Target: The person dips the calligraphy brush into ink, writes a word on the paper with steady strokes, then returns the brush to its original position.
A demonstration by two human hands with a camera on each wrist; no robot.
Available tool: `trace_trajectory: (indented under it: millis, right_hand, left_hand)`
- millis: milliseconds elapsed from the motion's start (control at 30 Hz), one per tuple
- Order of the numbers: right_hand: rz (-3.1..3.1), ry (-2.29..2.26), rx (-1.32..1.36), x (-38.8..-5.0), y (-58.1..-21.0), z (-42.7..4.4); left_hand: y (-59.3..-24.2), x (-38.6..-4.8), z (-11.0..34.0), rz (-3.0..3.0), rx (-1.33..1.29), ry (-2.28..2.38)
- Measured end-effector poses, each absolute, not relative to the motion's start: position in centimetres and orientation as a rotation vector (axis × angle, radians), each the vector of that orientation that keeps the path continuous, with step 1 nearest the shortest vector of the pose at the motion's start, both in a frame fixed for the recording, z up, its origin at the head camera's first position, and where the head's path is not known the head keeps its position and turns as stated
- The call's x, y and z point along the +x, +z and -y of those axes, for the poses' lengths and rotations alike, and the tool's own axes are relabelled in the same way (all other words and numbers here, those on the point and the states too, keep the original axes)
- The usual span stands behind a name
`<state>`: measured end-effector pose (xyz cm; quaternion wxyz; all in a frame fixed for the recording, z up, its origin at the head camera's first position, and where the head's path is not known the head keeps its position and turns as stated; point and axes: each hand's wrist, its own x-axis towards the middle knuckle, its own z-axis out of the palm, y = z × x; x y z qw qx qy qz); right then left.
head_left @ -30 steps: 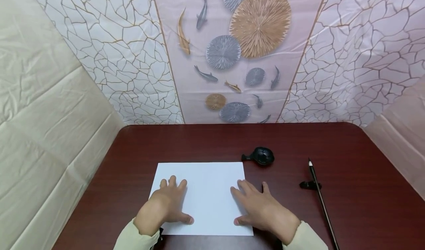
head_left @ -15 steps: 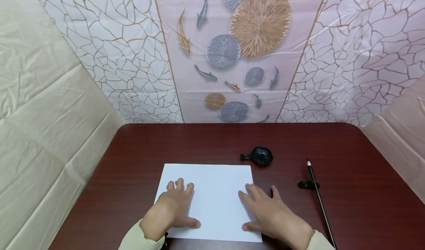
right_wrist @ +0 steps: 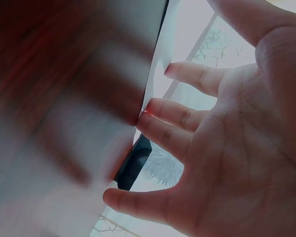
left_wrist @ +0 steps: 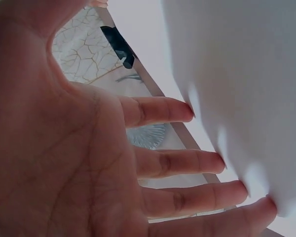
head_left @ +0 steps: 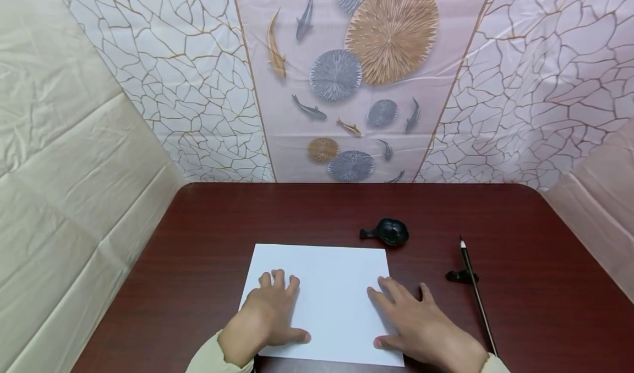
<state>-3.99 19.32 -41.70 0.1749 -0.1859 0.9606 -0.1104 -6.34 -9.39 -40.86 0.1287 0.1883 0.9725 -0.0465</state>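
A blank white sheet of paper [head_left: 337,301] lies on the dark red table, turned slightly askew. My left hand [head_left: 269,315] rests on its left part with fingers spread; in the left wrist view the fingertips [left_wrist: 234,192] touch the white surface. On the right edge of the sheet lies my right hand [head_left: 421,321], its fingers also spread. The right wrist view shows the fingertips [right_wrist: 147,116] at the paper's edge, with the little finger [right_wrist: 133,201] out over the table. Neither hand grips anything.
Behind the sheet's right corner sits a small black ink dish [head_left: 392,232] with a short handle. A writing brush [head_left: 477,296] leans on a black brush rest [head_left: 459,276] at the right. A patterned cloth [head_left: 346,114] hangs behind the table [head_left: 238,213].
Both hands have slid the paper to the right and a little toward the near edge, and it has turned slightly clockwise. The dish and brush stay where they were.
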Motion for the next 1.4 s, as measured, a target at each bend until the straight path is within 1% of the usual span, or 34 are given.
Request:
trace_trajectory:
  millis: [300,500,700,967,1167,1400]
  right_hand:
    - [-2.74,-0.315,-0.534,-3.8,-41.7,-20.8]
    - [-2.703,-0.344,-0.479,-3.9,-41.8,-21.6]
    - [-2.7,-0.319,-0.463,-4.0,-41.9,-22.5]
    - [-2.708,-0.317,-0.49,-4.0,-41.7,-23.8]
    - [-2.672,-0.322,-0.444,-4.1,-41.5,-24.4]
    - [-2.642,-0.325,-0.416,-4.2,-41.6,-25.0]
  left_hand:
    - [-40.9,-5.9,8.5,-2.823,0.614,-0.289]
    - [-41.2,-5.9,8.3,-2.825,0.667,-0.313]
    - [-41.2,-6.7,9.1,-2.854,0.78,-0.101]
    - [-40.3,-8.1,11.3,-2.729,0.895,0.239]
    - [-39.8,-9.0,12.6,-2.656,0.824,0.422]
    - [-39.8,-9.9,14.1,-2.616,0.643,0.429]
